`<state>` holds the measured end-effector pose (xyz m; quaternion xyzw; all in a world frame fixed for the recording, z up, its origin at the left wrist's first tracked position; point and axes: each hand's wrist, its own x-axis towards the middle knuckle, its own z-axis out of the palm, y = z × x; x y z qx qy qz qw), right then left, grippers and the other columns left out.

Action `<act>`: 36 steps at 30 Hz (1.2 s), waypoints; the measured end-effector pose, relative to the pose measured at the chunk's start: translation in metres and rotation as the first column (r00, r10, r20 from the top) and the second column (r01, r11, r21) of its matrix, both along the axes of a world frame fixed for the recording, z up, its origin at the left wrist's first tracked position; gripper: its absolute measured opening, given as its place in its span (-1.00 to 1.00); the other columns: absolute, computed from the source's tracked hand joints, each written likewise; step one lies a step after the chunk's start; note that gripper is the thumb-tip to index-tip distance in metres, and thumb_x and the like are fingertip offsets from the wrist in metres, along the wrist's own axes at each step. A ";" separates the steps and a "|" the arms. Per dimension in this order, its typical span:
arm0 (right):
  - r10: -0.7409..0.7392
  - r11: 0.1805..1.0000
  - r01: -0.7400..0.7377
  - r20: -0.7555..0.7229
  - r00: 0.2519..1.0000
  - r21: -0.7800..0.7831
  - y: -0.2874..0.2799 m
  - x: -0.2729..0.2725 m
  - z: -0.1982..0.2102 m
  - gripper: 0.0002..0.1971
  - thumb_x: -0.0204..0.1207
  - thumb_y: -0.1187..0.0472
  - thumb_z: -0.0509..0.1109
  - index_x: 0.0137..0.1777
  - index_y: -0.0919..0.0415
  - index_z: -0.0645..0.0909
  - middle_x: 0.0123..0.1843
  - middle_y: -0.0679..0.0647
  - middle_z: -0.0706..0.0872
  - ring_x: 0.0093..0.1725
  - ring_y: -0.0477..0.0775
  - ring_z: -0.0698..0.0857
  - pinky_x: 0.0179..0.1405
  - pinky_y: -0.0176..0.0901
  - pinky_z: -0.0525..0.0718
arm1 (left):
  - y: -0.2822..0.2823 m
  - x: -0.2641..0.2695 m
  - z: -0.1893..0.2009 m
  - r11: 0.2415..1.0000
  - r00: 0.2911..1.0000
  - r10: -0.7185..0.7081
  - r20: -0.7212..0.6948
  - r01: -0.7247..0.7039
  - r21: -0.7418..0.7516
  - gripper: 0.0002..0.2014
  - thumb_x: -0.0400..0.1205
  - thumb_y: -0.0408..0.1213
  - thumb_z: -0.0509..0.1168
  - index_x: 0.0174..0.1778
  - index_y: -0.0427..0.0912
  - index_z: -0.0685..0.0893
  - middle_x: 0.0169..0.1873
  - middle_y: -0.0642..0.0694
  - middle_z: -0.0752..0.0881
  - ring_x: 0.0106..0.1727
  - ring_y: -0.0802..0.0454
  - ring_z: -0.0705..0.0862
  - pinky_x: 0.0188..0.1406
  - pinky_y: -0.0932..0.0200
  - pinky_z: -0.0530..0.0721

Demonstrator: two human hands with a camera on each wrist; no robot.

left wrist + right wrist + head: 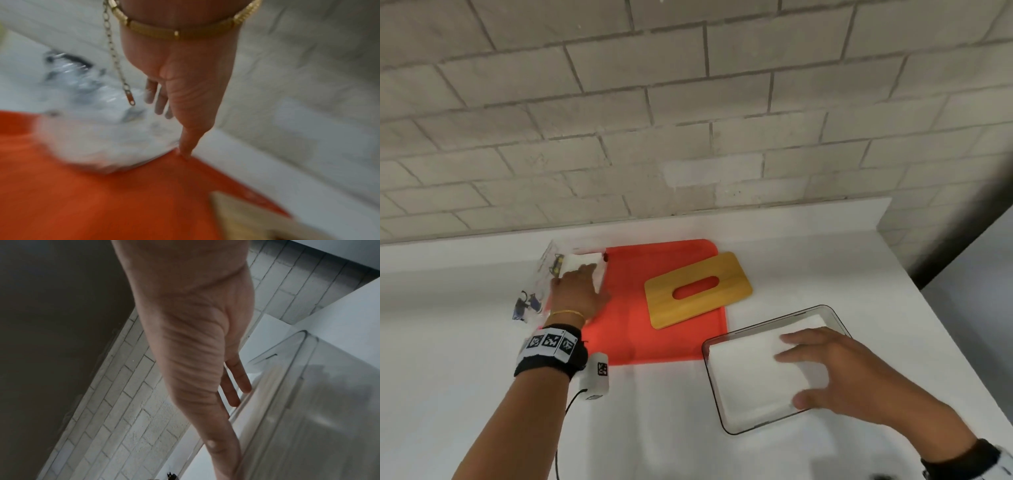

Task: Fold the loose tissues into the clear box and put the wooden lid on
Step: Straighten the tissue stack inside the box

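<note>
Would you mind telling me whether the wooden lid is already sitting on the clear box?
No, the wooden lid lies flat on the orange mat, apart from the clear box, which is open-topped with white tissues inside.

Left hand (185, 78) seen from the wrist, fingers extended downward, index fingertip touching the edge of the orange flat mat (102, 203) right beside a blurred white tissue stack in crinkled clear plastic wrap (98, 129) that lies partly on the mat. Gold link bracelet (174, 32) circles the wrist with a thin chain (115, 56) hanging loose over the wrap. Corner of a tan wooden lid (246, 217) sits on the mat at bottom right, with a white counter (287, 170) and pale brick wall (308, 65) behind; whole view motion-blurred.
</note>
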<state>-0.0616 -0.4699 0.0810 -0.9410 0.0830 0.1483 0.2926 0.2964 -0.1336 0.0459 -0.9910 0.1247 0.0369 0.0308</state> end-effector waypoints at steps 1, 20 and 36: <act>-0.002 1.000 0.002 -0.010 1.000 -0.005 -0.002 0.000 0.002 -0.41 0.35 -0.26 0.68 0.37 -0.58 0.58 0.55 -0.68 0.30 0.52 -0.63 0.22 0.45 -0.61 0.18 | -0.008 -0.014 0.011 0.995 0.998 -0.020 0.052 0.026 -0.100 -0.27 0.62 0.21 0.32 0.67 -0.11 0.52 0.41 -0.25 0.76 0.41 -0.30 0.70 0.49 -0.22 0.52; 0.098 0.991 -0.105 -0.085 0.992 -0.078 -0.019 0.014 0.020 -0.51 0.33 0.01 0.72 0.30 -0.16 0.81 0.51 -0.40 0.63 0.42 -0.33 0.59 0.45 -0.33 0.57 | -0.114 -0.248 0.029 0.653 0.659 -0.743 -0.117 0.675 -0.344 -0.57 0.62 0.12 0.43 0.39 0.10 0.77 0.46 0.18 0.71 0.51 0.08 0.58 0.45 0.14 0.49; 0.117 0.990 -0.122 -0.063 0.991 -0.069 -0.011 0.011 0.026 -0.88 0.45 -0.09 0.67 -0.03 -0.26 0.88 0.51 -0.34 0.63 0.29 -0.37 0.64 0.31 -0.46 0.50 | -0.098 -0.247 0.018 0.589 0.690 -0.723 -0.033 0.591 -0.550 -0.64 0.65 0.12 0.25 -0.12 0.03 0.90 -0.07 0.13 0.91 0.04 0.08 0.88 -0.02 -0.04 0.83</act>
